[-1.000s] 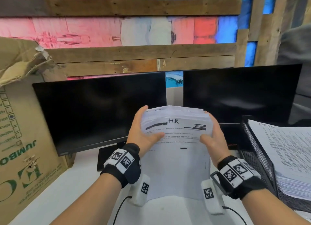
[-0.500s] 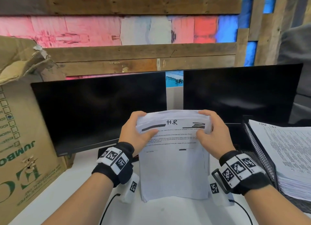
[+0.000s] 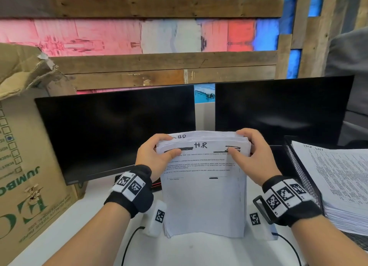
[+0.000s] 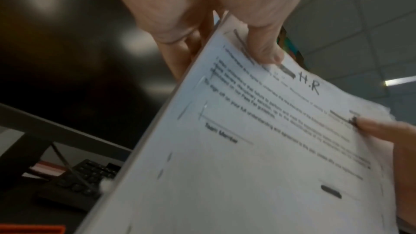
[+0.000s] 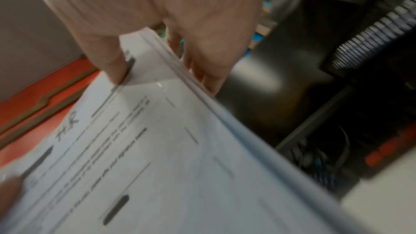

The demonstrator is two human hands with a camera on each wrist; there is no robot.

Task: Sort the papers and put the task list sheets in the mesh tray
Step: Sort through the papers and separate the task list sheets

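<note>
A thick stack of white papers (image 3: 203, 196) stands on its lower edge on the white desk, its front sheet marked "H.R". My left hand (image 3: 157, 156) grips the stack's top left corner, thumb on the front sheet and fingers behind. My right hand (image 3: 249, 152) grips the top right corner the same way. The wrist views show the papers (image 4: 258, 149) (image 5: 157, 149) pinched between thumbs and fingers. At the right stands a black mesh tray (image 3: 298, 172) holding a tall pile of task list sheets (image 3: 344, 176).
Two dark monitors (image 3: 119, 130) (image 3: 278, 110) stand close behind the stack. A large cardboard box (image 3: 23, 166) fills the left side. A black keyboard (image 4: 90, 173) lies under the left monitor. Cables run over the white desk (image 3: 199, 251) near me.
The stack has come down and now stands on the desk. Both hands have shifted to its top corners, and a second "H.R" sheet now shows behind the front one.
</note>
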